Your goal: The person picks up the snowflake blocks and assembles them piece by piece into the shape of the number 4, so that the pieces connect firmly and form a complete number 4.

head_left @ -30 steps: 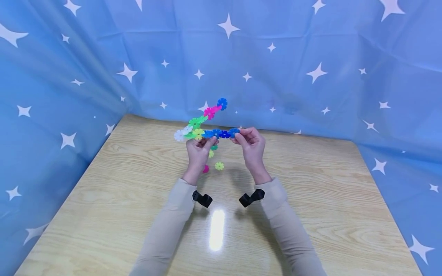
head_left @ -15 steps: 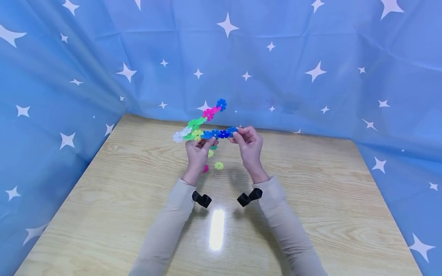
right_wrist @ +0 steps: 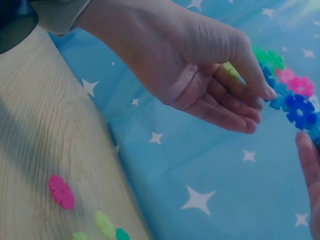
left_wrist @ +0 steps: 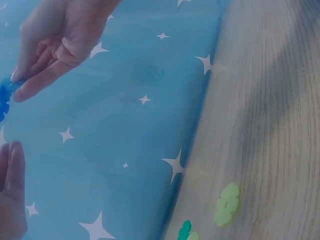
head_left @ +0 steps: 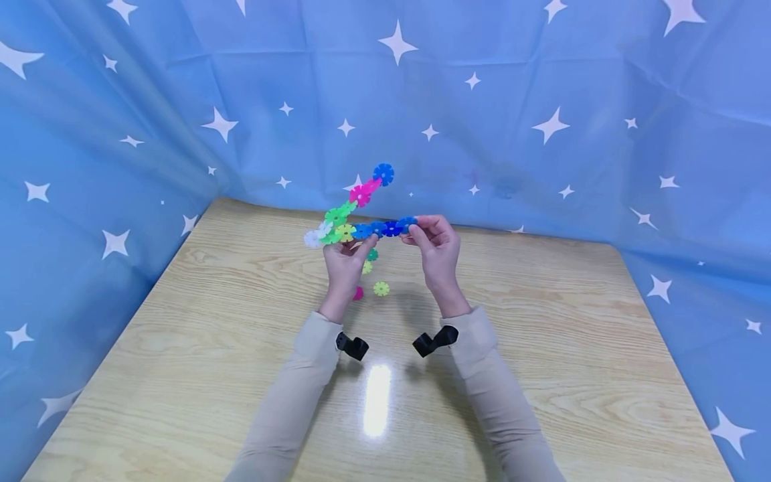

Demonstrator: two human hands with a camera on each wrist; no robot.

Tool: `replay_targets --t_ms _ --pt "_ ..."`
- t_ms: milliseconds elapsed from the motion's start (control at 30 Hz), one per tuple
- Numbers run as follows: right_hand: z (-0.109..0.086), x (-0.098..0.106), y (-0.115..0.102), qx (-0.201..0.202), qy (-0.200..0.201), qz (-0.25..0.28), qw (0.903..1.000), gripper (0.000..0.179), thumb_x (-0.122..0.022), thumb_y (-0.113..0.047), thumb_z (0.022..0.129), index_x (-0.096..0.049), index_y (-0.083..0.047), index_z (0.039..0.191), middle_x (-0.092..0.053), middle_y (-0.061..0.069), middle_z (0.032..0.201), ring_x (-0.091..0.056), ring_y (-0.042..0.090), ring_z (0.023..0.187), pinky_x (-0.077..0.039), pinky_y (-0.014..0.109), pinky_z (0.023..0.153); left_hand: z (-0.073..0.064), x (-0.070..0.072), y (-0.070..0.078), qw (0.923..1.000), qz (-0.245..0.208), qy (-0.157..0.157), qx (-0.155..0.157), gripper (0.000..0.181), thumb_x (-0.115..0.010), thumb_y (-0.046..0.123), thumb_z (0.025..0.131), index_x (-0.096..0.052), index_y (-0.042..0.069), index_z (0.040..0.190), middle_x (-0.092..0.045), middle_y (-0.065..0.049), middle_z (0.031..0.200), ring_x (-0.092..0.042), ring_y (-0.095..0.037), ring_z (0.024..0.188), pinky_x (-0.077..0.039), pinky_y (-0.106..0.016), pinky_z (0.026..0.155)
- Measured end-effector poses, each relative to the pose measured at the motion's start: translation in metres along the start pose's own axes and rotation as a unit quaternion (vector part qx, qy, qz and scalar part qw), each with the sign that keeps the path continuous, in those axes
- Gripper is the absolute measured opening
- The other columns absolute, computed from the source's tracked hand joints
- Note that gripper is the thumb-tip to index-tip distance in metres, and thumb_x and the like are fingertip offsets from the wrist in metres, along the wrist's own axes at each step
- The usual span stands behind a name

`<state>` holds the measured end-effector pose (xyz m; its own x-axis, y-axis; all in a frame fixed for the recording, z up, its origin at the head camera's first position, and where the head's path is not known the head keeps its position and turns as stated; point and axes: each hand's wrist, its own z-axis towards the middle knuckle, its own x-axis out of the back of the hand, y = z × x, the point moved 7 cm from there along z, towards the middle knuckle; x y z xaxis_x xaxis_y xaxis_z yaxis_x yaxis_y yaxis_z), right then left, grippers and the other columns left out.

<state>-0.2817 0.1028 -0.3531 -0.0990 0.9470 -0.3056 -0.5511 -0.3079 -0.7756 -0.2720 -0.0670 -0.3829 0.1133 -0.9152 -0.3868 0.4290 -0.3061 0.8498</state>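
Interlocking plastic flower discs form a bent chain, held above the far part of the table. One arm of it runs through green and pink to a blue end disc; the other is a row of blue discs. White discs sit at the bend on the left. My left hand pinches the blue row from below near its middle, thumb in front. At the row's right end, my right hand pinches the last blue disc between thumb and fingers.
Loose discs lie on the wooden table beneath the hands: a yellow-green disc, a pink disc, a green disc and another yellow-green one. A blue star-printed curtain borders the table's back and sides.
The chain has risen slightly, its blue end disc moving up and a little left. My right hand has lifted a touch along with the row; the left hand keeps its hold.
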Motion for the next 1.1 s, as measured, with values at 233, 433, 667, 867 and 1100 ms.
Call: replay_targets --t_ms 233,433,667,867,1100 --pt "0.0 0.001 0.002 -0.004 -0.003 -0.006 1.0 0.022 -0.058 0.011 0.087 -0.064 -0.01 0.09 -0.067 0.001 0.082 -0.066 0.011 0.069 -0.058 0.023 0.065 0.0 -0.001 -0.003 0.9965 -0.078 -0.031 0.004 0.028 -0.062 -0.013 0.081 -0.059 0.0 0.106 -0.067 -0.001 0.09 -0.068 -0.014 0.077 -0.058 -0.034 0.074" --pt "0.002 0.002 0.001 -0.019 -0.008 -0.017 0.9996 0.015 -0.059 0.01 0.087 -0.063 -0.003 0.091 -0.068 0.001 0.082 -0.066 0.012 0.068 -0.057 0.023 0.064 -0.001 -0.001 -0.006 0.9921 -0.108 -0.055 0.031 0.028 -0.059 -0.014 0.083 -0.062 0.007 0.101 -0.066 0.0 0.097 -0.066 -0.014 0.082 -0.057 -0.032 0.076" --pt "0.005 -0.001 0.001 -0.038 -0.038 -0.02 0.9983 0.012 -0.059 0.007 0.088 -0.058 0.013 0.097 -0.068 0.003 0.08 -0.067 0.012 0.067 -0.058 0.024 0.064 -0.003 0.001 -0.007 0.9912 -0.094 -0.07 0.062 0.028 -0.06 -0.01 0.085 -0.068 0.012 0.101 -0.069 -0.001 0.093 -0.068 -0.014 0.078 -0.057 -0.028 0.076" --pt "0.005 -0.003 0.006 -0.064 -0.044 -0.016 0.9969 0.009 -0.059 0.006 0.088 -0.062 0.008 0.097 -0.067 0.005 0.077 -0.067 0.013 0.066 -0.058 0.024 0.063 -0.004 0.006 -0.009 0.9907 -0.1 -0.046 0.079 0.026 -0.062 -0.008 0.084 -0.069 0.009 0.101 -0.071 -0.002 0.09 -0.068 -0.015 0.079 -0.057 -0.029 0.078" --pt "0.001 -0.003 0.019 -0.101 -0.05 -0.03 0.9932 0.024 -0.056 -0.002 0.093 -0.056 0.015 0.11 -0.068 0.002 0.079 -0.067 0.011 0.069 -0.058 0.025 0.066 -0.005 0.011 -0.013 0.9866 -0.14 -0.006 0.084 0.023 -0.06 -0.011 0.084 -0.066 0.001 0.103 -0.069 -0.007 0.085 -0.068 -0.016 0.074 -0.058 -0.029 0.074"
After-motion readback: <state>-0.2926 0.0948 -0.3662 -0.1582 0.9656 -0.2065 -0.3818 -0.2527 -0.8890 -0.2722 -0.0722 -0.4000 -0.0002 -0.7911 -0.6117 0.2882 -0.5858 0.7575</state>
